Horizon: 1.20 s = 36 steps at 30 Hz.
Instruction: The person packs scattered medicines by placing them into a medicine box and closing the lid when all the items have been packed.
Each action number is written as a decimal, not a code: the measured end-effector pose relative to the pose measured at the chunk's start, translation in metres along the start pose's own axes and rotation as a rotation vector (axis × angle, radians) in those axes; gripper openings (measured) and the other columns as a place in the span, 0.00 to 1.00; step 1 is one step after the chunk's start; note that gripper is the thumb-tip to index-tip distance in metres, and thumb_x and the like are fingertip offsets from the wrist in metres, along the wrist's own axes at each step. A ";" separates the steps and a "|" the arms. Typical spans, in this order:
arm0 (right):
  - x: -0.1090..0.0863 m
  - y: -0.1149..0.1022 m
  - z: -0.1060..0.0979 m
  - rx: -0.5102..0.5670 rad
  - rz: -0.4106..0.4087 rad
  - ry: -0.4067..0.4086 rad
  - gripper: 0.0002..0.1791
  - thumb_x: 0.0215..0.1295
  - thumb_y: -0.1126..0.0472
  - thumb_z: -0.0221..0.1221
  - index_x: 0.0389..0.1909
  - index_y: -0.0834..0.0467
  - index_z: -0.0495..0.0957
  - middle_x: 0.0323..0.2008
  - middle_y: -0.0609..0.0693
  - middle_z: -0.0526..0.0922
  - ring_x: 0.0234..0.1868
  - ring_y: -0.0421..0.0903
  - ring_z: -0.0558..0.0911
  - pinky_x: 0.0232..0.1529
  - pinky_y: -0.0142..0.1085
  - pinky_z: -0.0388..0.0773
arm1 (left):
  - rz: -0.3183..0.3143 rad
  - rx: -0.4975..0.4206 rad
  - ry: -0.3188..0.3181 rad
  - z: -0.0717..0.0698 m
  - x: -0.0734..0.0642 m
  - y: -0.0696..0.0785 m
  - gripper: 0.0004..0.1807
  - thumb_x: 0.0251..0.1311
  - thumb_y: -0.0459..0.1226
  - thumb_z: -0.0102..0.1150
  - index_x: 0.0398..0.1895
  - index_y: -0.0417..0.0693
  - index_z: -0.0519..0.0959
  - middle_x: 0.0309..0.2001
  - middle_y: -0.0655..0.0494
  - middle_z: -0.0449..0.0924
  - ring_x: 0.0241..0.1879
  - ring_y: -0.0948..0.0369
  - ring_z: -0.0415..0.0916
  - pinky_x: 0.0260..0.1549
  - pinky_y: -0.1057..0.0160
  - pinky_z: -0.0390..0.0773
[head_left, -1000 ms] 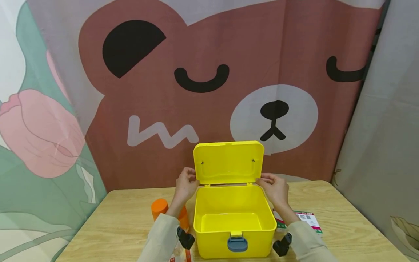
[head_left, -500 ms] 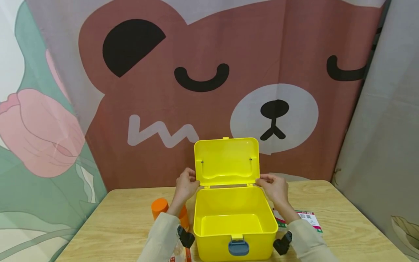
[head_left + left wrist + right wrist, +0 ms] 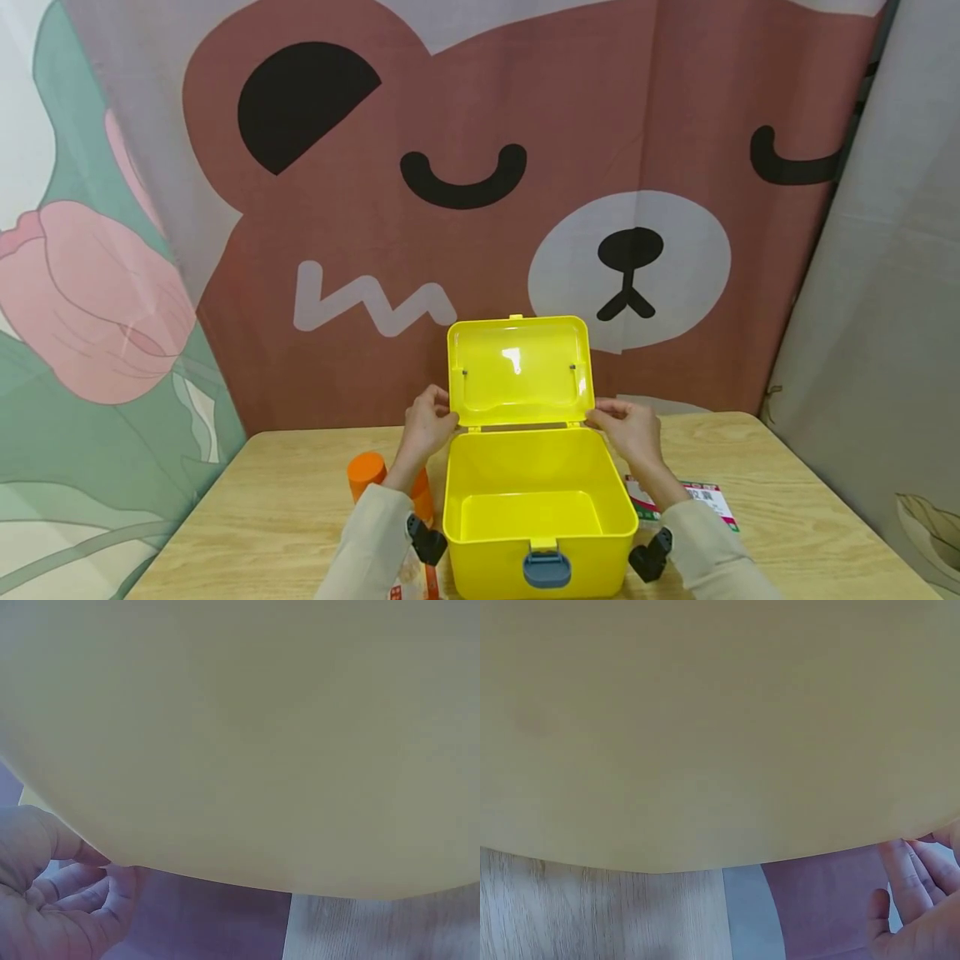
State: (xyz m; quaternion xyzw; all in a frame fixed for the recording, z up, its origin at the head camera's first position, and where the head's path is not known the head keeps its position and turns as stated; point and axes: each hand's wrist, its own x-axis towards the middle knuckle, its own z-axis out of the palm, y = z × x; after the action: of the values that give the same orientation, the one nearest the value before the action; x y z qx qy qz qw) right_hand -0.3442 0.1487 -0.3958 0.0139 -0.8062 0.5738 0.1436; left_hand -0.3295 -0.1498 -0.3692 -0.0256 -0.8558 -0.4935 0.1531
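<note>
A yellow plastic storage box stands on the table with its hinged lid raised upright at the back. Nothing lies inside the box, and a grey-blue latch hangs at its front. My left hand holds the lid's lower left corner, thumb in front and fingers partly hidden behind. At the opposite corner, my right hand holds the lid in the same way. In the left wrist view the box's wall fills most of the picture; in the right wrist view its wall does too.
Orange-capped bottles stand left of the box, partly behind my left forearm. A printed packet lies nearer, by my left sleeve. A flat medicine box lies to the right, behind my right forearm. A bear-print curtain hangs behind the table.
The lid has tipped further back, and its inner face now catches a bright reflection. Both hands have stayed at its lower corners.
</note>
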 end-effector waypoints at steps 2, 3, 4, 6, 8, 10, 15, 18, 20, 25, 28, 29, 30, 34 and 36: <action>0.000 0.001 0.000 -0.009 -0.003 -0.001 0.15 0.64 0.60 0.64 0.47 0.66 0.83 0.38 0.56 0.85 0.36 0.47 0.86 0.45 0.41 0.81 | -0.004 -0.027 -0.018 0.000 0.000 -0.001 0.09 0.56 0.25 0.58 0.40 0.37 0.74 0.34 0.45 0.82 0.31 0.53 0.81 0.33 0.57 0.83; 0.000 0.001 0.001 -0.015 -0.001 -0.001 0.15 0.64 0.59 0.64 0.47 0.65 0.83 0.39 0.56 0.85 0.36 0.47 0.86 0.46 0.42 0.81 | -0.007 -0.042 -0.027 0.001 0.000 -0.001 0.09 0.57 0.25 0.58 0.40 0.37 0.74 0.33 0.44 0.82 0.28 0.55 0.81 0.31 0.59 0.83; 0.000 0.002 0.001 -0.022 0.001 -0.002 0.15 0.65 0.59 0.64 0.47 0.65 0.83 0.39 0.56 0.85 0.36 0.47 0.86 0.46 0.43 0.81 | -0.012 -0.058 -0.036 0.001 0.000 -0.002 0.09 0.57 0.24 0.57 0.41 0.36 0.73 0.33 0.44 0.82 0.26 0.56 0.81 0.29 0.61 0.83; 0.000 0.003 0.001 -0.033 0.008 -0.004 0.15 0.65 0.58 0.64 0.47 0.64 0.84 0.39 0.55 0.86 0.37 0.47 0.86 0.47 0.44 0.80 | -0.027 -0.082 -0.052 0.001 0.000 -0.003 0.09 0.58 0.24 0.56 0.42 0.36 0.73 0.33 0.44 0.81 0.25 0.57 0.81 0.28 0.62 0.83; 0.000 0.003 0.001 -0.037 0.013 -0.009 0.15 0.65 0.58 0.63 0.47 0.64 0.84 0.39 0.55 0.86 0.37 0.47 0.86 0.48 0.45 0.80 | -0.023 -0.083 -0.059 0.002 0.000 -0.004 0.09 0.58 0.24 0.56 0.42 0.36 0.73 0.34 0.45 0.80 0.25 0.58 0.81 0.28 0.63 0.83; 0.000 0.002 0.000 -0.037 0.014 -0.010 0.15 0.65 0.58 0.63 0.46 0.64 0.84 0.39 0.55 0.86 0.37 0.48 0.86 0.48 0.45 0.80 | -0.016 -0.085 -0.067 0.002 0.000 -0.005 0.09 0.58 0.24 0.56 0.42 0.36 0.73 0.34 0.45 0.79 0.27 0.58 0.81 0.29 0.62 0.83; -0.001 -0.001 -0.002 -0.048 0.024 -0.020 0.15 0.65 0.58 0.63 0.45 0.65 0.83 0.37 0.55 0.86 0.38 0.50 0.85 0.48 0.47 0.80 | 0.011 -0.083 -0.090 0.001 0.000 -0.007 0.09 0.59 0.24 0.56 0.43 0.37 0.73 0.36 0.45 0.79 0.30 0.56 0.82 0.32 0.61 0.83; -0.001 -0.002 -0.002 -0.052 0.032 -0.031 0.15 0.66 0.58 0.63 0.45 0.65 0.83 0.36 0.55 0.86 0.40 0.51 0.84 0.50 0.49 0.79 | 0.021 -0.073 -0.091 0.000 0.001 -0.008 0.09 0.59 0.24 0.55 0.42 0.37 0.73 0.36 0.45 0.80 0.31 0.56 0.81 0.32 0.60 0.83; -0.001 -0.001 -0.002 -0.052 0.035 -0.034 0.15 0.66 0.57 0.63 0.45 0.65 0.83 0.36 0.55 0.86 0.40 0.51 0.84 0.50 0.49 0.79 | 0.019 -0.065 -0.093 0.000 0.001 -0.009 0.09 0.60 0.25 0.55 0.43 0.38 0.72 0.35 0.46 0.80 0.31 0.56 0.81 0.33 0.60 0.83; -0.001 0.001 -0.002 -0.057 0.042 -0.038 0.15 0.65 0.57 0.63 0.44 0.65 0.84 0.36 0.54 0.86 0.40 0.52 0.84 0.48 0.46 0.80 | -0.012 -0.074 -0.112 0.002 0.002 -0.013 0.11 0.61 0.25 0.55 0.46 0.41 0.71 0.32 0.50 0.80 0.30 0.57 0.81 0.36 0.58 0.83; -0.001 0.003 -0.003 -0.060 0.051 -0.045 0.15 0.65 0.56 0.63 0.44 0.64 0.84 0.36 0.54 0.86 0.40 0.51 0.83 0.48 0.46 0.80 | -0.030 -0.085 -0.119 0.003 0.003 -0.014 0.11 0.61 0.25 0.54 0.46 0.40 0.71 0.30 0.50 0.80 0.29 0.58 0.81 0.37 0.58 0.83; -0.001 0.004 -0.003 -0.058 0.051 -0.049 0.16 0.65 0.55 0.63 0.44 0.64 0.84 0.37 0.54 0.86 0.40 0.51 0.83 0.48 0.46 0.80 | -0.034 -0.091 -0.119 0.003 0.003 -0.014 0.11 0.61 0.25 0.53 0.46 0.40 0.71 0.30 0.50 0.80 0.29 0.58 0.81 0.37 0.58 0.83; -0.001 0.004 -0.003 -0.054 0.056 -0.052 0.16 0.65 0.55 0.63 0.44 0.64 0.84 0.36 0.53 0.86 0.40 0.50 0.83 0.48 0.45 0.80 | -0.034 -0.094 -0.118 0.003 0.002 -0.014 0.11 0.61 0.25 0.53 0.46 0.40 0.71 0.30 0.50 0.80 0.29 0.58 0.82 0.36 0.58 0.83; -0.001 0.004 -0.003 -0.037 0.058 -0.060 0.17 0.65 0.54 0.63 0.45 0.64 0.84 0.36 0.53 0.86 0.40 0.50 0.83 0.48 0.46 0.79 | -0.034 -0.102 -0.108 0.002 0.001 -0.013 0.12 0.59 0.25 0.54 0.47 0.38 0.71 0.29 0.49 0.80 0.29 0.56 0.82 0.35 0.59 0.83; -0.001 0.004 -0.003 -0.036 0.064 -0.061 0.18 0.65 0.53 0.63 0.45 0.64 0.84 0.36 0.53 0.86 0.40 0.50 0.83 0.49 0.48 0.79 | -0.044 -0.102 -0.107 0.002 0.001 -0.013 0.12 0.59 0.25 0.54 0.47 0.38 0.72 0.29 0.49 0.80 0.29 0.57 0.82 0.35 0.59 0.83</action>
State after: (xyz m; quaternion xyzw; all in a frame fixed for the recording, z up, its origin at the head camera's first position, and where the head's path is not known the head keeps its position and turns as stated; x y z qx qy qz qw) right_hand -0.3433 0.1521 -0.3986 0.0030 -0.8204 0.5628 0.1009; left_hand -0.3336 -0.1550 -0.3802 -0.0409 -0.8368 -0.5377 0.0945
